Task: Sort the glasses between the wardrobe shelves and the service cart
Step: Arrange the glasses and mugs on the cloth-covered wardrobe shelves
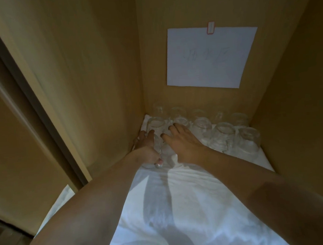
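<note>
Here, at the far left, a dark door edge (33, 103) runs down beside the wooden side wall (97, 69) of the wardrobe. A white cloth (189, 196) covers the shelf inside. The left hand (149, 147) reaches in along that wall, its fingers and thumb curled round a clear glass (158, 151) near the back left corner; the glass sits low against the cloth, and whether it is resting or lifted cannot be told. Just beside it, the right hand (182, 142) lies spread with straight fingers, palm down, its fingertips touching the neighbouring glass (179, 122) in the row. To the right of the hands, more glasses (224, 135) stand upside down on the cloth in two rows along the back wall, close together, the rightmost (249, 141) near the right wall. Above them a white sheet of paper (209, 57) is taped to the back panel; its faint handwriting is too blurred to read.
</note>
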Motion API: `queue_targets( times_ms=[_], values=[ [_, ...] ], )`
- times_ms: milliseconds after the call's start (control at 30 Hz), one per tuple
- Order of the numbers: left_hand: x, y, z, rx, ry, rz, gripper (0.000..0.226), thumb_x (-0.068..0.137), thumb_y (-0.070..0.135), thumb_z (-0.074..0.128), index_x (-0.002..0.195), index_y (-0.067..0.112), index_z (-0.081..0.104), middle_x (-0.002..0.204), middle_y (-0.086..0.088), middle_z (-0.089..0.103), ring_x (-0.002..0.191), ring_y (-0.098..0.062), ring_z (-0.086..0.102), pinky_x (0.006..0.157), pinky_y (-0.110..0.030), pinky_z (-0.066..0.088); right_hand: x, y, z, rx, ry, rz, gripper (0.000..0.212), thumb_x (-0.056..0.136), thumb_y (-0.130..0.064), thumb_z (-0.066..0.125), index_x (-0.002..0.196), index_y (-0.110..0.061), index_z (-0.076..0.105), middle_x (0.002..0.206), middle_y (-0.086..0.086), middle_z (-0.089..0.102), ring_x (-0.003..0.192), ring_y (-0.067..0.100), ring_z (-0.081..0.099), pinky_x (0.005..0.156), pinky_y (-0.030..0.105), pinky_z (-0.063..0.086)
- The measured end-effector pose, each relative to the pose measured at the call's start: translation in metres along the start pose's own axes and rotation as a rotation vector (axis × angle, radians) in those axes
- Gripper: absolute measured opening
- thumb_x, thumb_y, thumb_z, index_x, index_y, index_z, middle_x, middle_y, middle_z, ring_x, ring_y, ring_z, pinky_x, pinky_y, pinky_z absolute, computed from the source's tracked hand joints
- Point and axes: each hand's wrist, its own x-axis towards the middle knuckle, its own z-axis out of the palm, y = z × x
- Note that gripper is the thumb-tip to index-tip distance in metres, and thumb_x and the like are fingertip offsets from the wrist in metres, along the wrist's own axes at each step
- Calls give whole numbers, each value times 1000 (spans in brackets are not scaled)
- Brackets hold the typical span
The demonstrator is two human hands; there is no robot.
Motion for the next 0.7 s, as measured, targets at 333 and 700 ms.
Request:
queue_targets(
  times_ms=[333, 700],
  values=[
    [-22, 4, 5, 63, 204, 77, 128, 57, 59, 86, 155, 39, 7, 162, 1, 5, 147, -30, 12, 118, -46, 27, -40, 21, 5, 166, 74, 170, 109, 71, -43, 87, 156, -23, 22, 151, 14, 28, 142, 33, 25, 115, 45, 27],
    [-69, 20, 6, 44, 455, 91, 83, 80, 45, 74, 150, 24, 36, 148, -8, 41, 139, -33, 32, 114, -46, 34, -41, 6, 21, 282, 202, 228, 98, 76, -49, 80, 155, -25, 27, 152, 14, 27, 141, 33, 25, 115, 47, 25]
  ],
)
